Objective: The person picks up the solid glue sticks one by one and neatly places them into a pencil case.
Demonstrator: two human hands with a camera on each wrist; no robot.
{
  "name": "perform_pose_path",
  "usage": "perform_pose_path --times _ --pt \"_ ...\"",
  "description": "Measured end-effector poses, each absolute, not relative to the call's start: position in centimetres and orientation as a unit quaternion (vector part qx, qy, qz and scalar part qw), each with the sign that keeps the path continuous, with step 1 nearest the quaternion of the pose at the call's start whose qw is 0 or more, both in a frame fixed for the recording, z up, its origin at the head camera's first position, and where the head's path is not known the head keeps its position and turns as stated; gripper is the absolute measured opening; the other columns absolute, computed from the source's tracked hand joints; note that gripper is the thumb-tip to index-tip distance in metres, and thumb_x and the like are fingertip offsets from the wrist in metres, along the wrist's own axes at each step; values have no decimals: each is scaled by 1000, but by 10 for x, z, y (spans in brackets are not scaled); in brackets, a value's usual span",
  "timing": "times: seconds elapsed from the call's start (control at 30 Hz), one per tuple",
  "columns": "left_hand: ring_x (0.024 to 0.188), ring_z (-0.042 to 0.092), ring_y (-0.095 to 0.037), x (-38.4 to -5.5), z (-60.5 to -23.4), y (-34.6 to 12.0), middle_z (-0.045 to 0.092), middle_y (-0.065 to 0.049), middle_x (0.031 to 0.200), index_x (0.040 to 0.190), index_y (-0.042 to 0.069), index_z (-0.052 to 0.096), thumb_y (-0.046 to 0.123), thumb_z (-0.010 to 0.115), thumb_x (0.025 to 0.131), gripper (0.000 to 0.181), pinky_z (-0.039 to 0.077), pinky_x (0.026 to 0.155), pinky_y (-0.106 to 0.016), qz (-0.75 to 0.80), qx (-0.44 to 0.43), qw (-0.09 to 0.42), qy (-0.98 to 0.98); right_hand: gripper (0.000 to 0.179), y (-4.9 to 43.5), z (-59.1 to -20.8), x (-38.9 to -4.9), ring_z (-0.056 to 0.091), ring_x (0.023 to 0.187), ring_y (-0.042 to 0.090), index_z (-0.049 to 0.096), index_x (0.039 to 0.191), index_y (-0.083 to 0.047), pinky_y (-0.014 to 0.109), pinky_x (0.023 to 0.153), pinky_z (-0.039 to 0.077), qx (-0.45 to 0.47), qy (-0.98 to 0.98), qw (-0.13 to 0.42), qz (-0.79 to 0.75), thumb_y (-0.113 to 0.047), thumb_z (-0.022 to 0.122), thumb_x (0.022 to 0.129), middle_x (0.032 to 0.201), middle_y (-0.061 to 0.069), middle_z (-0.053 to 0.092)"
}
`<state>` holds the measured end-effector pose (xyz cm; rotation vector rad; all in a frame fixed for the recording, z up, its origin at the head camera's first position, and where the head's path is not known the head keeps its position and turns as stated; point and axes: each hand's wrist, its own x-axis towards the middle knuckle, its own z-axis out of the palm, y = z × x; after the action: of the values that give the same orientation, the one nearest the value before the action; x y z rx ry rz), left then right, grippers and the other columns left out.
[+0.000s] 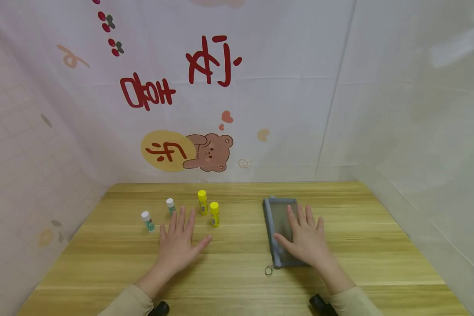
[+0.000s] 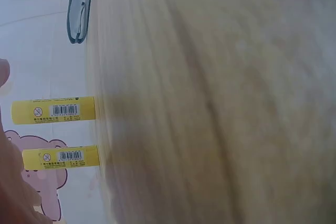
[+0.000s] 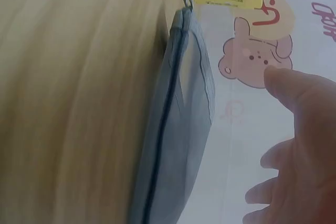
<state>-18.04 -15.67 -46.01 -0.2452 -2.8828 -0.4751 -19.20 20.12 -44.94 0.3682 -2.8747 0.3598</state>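
My left hand (image 1: 178, 246) hovers over the table with its fingers spread, holding nothing. Just beyond its fingertips stand two yellow glue sticks (image 1: 215, 215) and two smaller white-capped glue sticks (image 1: 148, 221) with green labels. In the left wrist view both yellow glue sticks (image 2: 55, 110) stand upright, barcodes showing. My right hand (image 1: 309, 239), fingers also spread, is above a grey mesh zipper pouch (image 1: 280, 219) and hides part of it. The right wrist view shows a gap between that hand (image 3: 310, 140) and the pouch (image 3: 176, 124), which lies on the table.
A metal ring (image 1: 268, 270) hangs from the pouch's zipper end at the near side. The wood-grain table (image 1: 237, 281) is bounded at the back by a white cloth (image 1: 284, 109) printed with a bear and red characters. More cloth hangs on both sides.
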Motion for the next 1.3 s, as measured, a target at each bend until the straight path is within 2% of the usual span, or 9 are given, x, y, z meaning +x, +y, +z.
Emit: perform_pose_path --times 0.23,0.53,0.77,1.07,1.3 --pt "144 18 -47 -183 -460 -154 19 -24 160 155 4 27 63 60 89 95 12 108 -76 -179 -74 125 -973 94 190 -450 -192 15 142 54 34 152 1 80 104 13 120 -979 119 118 -63 61 89 153 34 26" --pt "142 25 -47 -182 -456 -149 29 -25 156 152 -2 31 58 61 91 91 18 108 -74 -232 -70 139 -960 93 177 -452 -194 20 140 55 38 149 3 80 102 17 116 -980 121 104 -61 64 87 149 36 31" --pt "137 35 -46 -186 -457 -145 36 -26 152 149 -5 35 51 65 92 85 24 111 -65 -302 -66 152 -939 93 167 -456 -196 26 137 57 41 146 4 80 101 22 110 -982 119 92 -61 66 86 146 38 35" --pt "137 38 -43 -192 -461 -141 40 -23 151 150 -2 37 57 62 92 86 32 111 -59 -377 -55 138 -914 93 157 -460 -199 24 137 58 38 147 7 81 99 22 94 -988 77 95 -57 69 86 146 41 32" --pt "137 38 -42 -194 -460 -137 40 -20 151 150 0 38 50 67 91 83 32 111 -58 -431 -29 117 -894 93 153 -459 -201 21 138 58 35 149 7 82 99 22 68 -991 45 101 -53 70 86 147 41 28"
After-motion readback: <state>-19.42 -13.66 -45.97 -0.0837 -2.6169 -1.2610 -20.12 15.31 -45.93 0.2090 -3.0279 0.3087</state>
